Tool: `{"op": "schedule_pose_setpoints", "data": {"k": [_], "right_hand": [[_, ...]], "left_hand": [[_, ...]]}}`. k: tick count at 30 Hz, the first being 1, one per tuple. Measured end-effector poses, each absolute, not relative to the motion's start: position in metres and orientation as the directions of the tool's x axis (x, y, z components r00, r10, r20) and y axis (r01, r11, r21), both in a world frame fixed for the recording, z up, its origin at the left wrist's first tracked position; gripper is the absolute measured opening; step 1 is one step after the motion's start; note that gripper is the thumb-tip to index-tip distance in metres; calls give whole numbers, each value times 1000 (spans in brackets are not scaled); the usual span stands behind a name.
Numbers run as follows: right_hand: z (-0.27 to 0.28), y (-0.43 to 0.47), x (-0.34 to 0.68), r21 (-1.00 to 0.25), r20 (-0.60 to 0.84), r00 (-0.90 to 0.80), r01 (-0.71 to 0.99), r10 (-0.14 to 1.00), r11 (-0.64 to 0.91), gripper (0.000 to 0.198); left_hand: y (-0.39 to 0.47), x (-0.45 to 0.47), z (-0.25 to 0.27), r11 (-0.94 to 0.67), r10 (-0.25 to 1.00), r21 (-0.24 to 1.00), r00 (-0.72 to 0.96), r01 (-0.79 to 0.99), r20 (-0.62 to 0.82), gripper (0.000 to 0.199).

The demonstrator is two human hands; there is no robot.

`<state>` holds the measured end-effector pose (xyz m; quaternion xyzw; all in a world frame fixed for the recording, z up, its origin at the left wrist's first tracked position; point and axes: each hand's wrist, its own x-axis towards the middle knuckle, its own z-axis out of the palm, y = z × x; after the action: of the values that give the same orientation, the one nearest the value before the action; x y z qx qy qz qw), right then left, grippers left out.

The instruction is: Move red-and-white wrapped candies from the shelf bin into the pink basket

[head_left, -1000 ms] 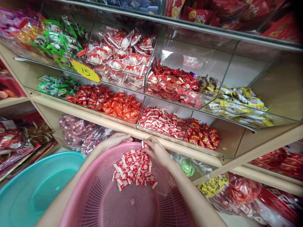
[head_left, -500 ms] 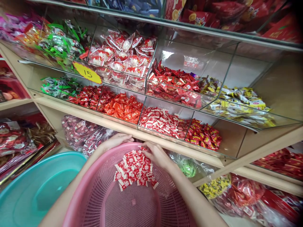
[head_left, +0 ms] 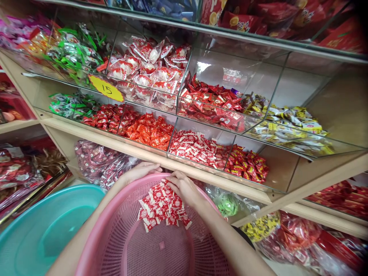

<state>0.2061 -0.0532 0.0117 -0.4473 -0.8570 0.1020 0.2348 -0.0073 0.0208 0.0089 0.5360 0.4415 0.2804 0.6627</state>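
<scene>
A pink plastic basket (head_left: 156, 251) with slotted walls tilts in front of me, below the shelf. On its far inner side lies a pile of red-and-white wrapped candies (head_left: 159, 205). My left hand (head_left: 140, 171) curves around the outside of the far rim, its fingers pointing right against the basket, my forearm hugging the left wall. Inside the far rim, my right hand (head_left: 182, 186) bends over the top of the pile, its fingertips closed on a red-and-white candy (head_left: 164, 181). The palm and part of that candy are hidden.
A turquoise basin (head_left: 57, 230) stands at the left. Glass-fronted bins hold more red-and-white candies (head_left: 192, 147) and orange-red candies (head_left: 152, 130). A yellow price tag (head_left: 106, 88) reads 15. A wooden shelf edge (head_left: 120, 147) runs just beyond the basket; bagged candies (head_left: 94, 159) lie below.
My right hand has shifted slightly left along the inner rim, over the top of the candy pile. My left hand and the basket stay nearly in place.
</scene>
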Motion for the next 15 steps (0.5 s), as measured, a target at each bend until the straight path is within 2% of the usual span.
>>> {"op": "schedule_pose_setpoints", "data": {"k": [6, 11, 15], "right_hand": [[15, -56, 209, -399, 282, -500, 715, 819, 574, 32], [21, -57, 212, -433, 270, -476, 717, 837, 547, 24], [24, -57, 215, -473, 297, -455, 694, 840, 543, 26]], "left_hand": [[19, -7, 13, 262, 850, 957, 440, 125, -290, 47], [22, -7, 9, 276, 845, 954, 442, 119, -300, 46], [17, -7, 15, 234, 812, 964, 520, 125, -264, 45]]}}
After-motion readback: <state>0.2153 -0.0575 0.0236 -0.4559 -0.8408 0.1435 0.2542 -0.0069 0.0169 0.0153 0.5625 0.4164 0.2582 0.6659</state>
